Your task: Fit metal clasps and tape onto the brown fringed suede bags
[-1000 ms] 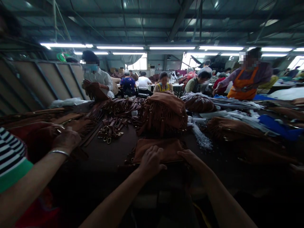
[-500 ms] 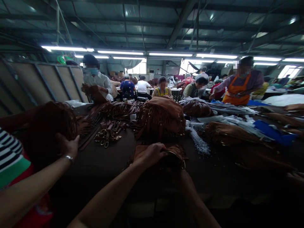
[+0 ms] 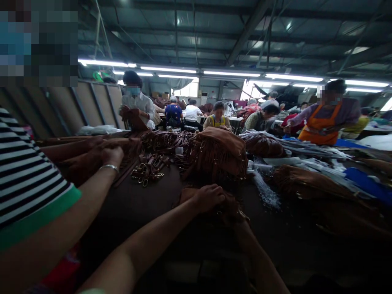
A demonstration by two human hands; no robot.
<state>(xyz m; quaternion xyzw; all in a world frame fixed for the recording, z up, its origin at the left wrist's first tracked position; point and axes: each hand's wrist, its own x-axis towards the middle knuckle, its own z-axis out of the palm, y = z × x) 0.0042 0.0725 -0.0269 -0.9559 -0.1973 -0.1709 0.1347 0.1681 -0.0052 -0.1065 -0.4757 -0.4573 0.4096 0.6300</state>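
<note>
along the bottom middle of the frame, the person's left hand (image 3: 209,199) is curled down over a tan suede fringed bag (image 3: 186,196), fingers closed on its upper edge. the bag lies flat on a dark work table (image 3: 143,212), right in front of the person. the right hand (image 3: 238,218) sits at the bag's far side, deep in shadow, with its forearm rising from the lower right; i cannot tell how far open it is or whether it has hold of anything.

just beyond the bag stands a bigger brown fringed suede bag (image 3: 217,153), beside a tangle of brown leather straps with brass buckles (image 3: 150,171). to the left, a co-worker in a striped top with a green cuff (image 3: 30,183) rests a braceleted hand (image 3: 112,156) on brown suede pieces (image 3: 82,157). to the right lie another fringed bag (image 3: 301,183) and blue cloth (image 3: 367,183). further back, a masked co-worker (image 3: 136,102) holds a brown bag (image 3: 131,118), and another in an orange apron (image 3: 321,126) leans over the table.
</note>
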